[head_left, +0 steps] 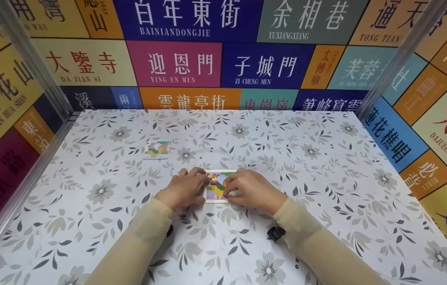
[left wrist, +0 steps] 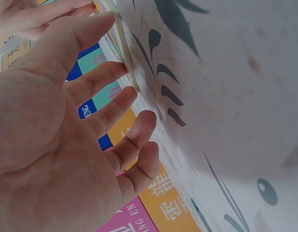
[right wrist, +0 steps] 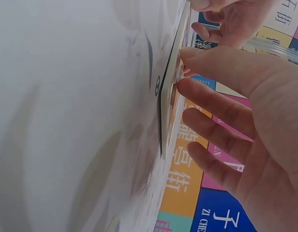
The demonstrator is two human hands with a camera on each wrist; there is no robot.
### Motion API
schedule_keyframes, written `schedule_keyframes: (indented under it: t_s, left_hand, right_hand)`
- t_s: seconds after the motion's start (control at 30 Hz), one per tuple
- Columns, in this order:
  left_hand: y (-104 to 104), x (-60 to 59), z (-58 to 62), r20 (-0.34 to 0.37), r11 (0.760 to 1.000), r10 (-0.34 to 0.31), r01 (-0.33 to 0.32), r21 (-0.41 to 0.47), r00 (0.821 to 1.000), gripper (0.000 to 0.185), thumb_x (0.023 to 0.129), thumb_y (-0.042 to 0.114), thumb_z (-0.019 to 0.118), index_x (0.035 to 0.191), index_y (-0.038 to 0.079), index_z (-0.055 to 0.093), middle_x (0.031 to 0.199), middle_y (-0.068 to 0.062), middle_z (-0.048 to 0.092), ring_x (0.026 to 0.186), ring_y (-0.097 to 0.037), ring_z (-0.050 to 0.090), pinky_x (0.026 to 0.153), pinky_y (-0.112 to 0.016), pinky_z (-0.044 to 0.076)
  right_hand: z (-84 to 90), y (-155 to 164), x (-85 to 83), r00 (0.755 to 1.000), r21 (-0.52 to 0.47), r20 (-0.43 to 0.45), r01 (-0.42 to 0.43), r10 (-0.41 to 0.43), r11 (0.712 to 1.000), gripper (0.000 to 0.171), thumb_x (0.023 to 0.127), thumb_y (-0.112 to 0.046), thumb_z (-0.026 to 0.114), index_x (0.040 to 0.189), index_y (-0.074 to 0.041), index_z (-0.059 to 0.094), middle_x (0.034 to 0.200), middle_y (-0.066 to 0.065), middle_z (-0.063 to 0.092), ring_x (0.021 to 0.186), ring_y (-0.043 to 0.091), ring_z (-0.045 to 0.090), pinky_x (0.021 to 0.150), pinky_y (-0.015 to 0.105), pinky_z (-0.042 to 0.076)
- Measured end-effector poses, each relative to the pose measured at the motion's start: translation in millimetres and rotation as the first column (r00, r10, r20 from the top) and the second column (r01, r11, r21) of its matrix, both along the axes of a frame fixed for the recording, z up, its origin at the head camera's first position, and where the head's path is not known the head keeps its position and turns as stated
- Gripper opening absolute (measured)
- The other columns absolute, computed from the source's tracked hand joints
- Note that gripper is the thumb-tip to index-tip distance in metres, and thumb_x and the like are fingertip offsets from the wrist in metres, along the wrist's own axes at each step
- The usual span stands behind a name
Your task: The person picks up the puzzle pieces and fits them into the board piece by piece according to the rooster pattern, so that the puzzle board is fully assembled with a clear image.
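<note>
A small picture puzzle (head_left: 216, 186) with a white border and a bright rooster design lies flat on the table between the hands. My left hand (head_left: 186, 188) holds its left side, thumb at the near corner and fingertips along the edge; the left wrist view shows the thumb (left wrist: 98, 29) against the thin board edge (left wrist: 124, 46). From the right, my right hand (head_left: 253, 190) reaches over the board. Its thumb and index finger are bent down around a small puzzle piece (right wrist: 173, 94) slightly raised on the board's face, mostly hidden by the fingers.
A small square rooster picture card (head_left: 156, 150) lies farther back on the left. White floral paper covers the table (head_left: 101, 233). Colourful panels with Chinese lettering (head_left: 176, 63) wall it at the back and both sides, with clear corner posts (head_left: 393, 51).
</note>
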State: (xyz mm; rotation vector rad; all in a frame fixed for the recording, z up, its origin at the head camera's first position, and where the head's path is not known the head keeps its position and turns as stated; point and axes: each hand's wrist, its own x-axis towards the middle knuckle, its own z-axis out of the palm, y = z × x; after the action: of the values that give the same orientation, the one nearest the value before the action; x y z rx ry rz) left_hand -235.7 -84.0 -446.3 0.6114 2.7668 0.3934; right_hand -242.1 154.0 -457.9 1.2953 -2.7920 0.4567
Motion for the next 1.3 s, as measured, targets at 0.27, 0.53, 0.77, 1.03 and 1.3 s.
schedule_keyframes:
  t_s: [0.27, 0.53, 0.77, 1.03, 1.3]
  left_hand:
    - [0.4, -1.4, -0.3, 0.012, 1.000, 0.000, 0.000, 0.003, 1.000, 0.059, 0.086, 0.027, 0.082, 0.140, 0.020, 0.062, 0.158, -0.007, 0.043, 0.134, -0.040, 0.045, 0.110, -0.059, 0.040]
    - [1.0, -2.3, 1.0, 0.027, 1.000, 0.009, -0.009, -0.002, 1.000, 0.060, 0.085, 0.027, 0.082, 0.141, 0.021, 0.061, 0.158, -0.006, 0.043, 0.135, -0.039, 0.045, 0.112, -0.058, 0.039]
    - [0.5, -2.0, 1.0, 0.036, 1.000, 0.016, -0.016, -0.001, 0.999, 0.060, 0.085, 0.026, 0.082, 0.141, 0.022, 0.061, 0.159, -0.005, 0.043, 0.136, -0.037, 0.044, 0.113, -0.058, 0.038]
    - [-1.1, -1.7, -0.8, 0.014, 1.000, 0.000, 0.000, -0.003, 1.000, 0.058, 0.087, 0.028, 0.082, 0.140, 0.021, 0.061, 0.158, -0.005, 0.042, 0.133, -0.037, 0.044, 0.110, -0.058, 0.040]
    - [-0.2, -1.3, 0.2, 0.033, 1.000, 0.011, -0.011, -0.006, 0.999, 0.059, 0.087, 0.027, 0.081, 0.142, 0.021, 0.060, 0.159, -0.005, 0.042, 0.135, -0.036, 0.044, 0.112, -0.057, 0.039]
  right_hand:
    - [0.4, 17.9, 8.5, 0.997, -0.039, 0.045, 0.063, -0.061, 0.997, 0.016, 0.085, -0.021, 0.081, 0.101, -0.021, 0.082, 0.111, -0.003, 0.073, 0.103, 0.019, 0.065, 0.096, 0.039, 0.052]
    - [3.3, 38.7, 11.6, 0.994, -0.026, 0.059, 0.093, -0.091, 0.995, 0.021, 0.084, -0.023, 0.083, 0.105, -0.018, 0.081, 0.113, -0.001, 0.072, 0.108, 0.020, 0.065, 0.098, 0.042, 0.053]
    - [2.1, 54.6, 13.0, 0.993, -0.028, 0.030, 0.116, -0.115, 0.993, 0.020, 0.083, -0.024, 0.084, 0.102, -0.018, 0.082, 0.111, -0.002, 0.073, 0.107, 0.020, 0.066, 0.096, 0.043, 0.053]
    - [3.5, 68.0, 16.6, 0.991, -0.049, 0.033, 0.128, -0.127, 0.991, 0.025, 0.080, -0.022, 0.085, 0.104, -0.017, 0.081, 0.113, 0.000, 0.072, 0.108, 0.023, 0.067, 0.096, 0.044, 0.054]
    - [1.4, 82.1, 20.8, 0.988, -0.017, 0.008, 0.152, -0.152, 0.988, 0.025, 0.080, -0.025, 0.085, 0.105, -0.019, 0.081, 0.108, -0.002, 0.072, 0.102, 0.020, 0.067, 0.092, 0.043, 0.054]
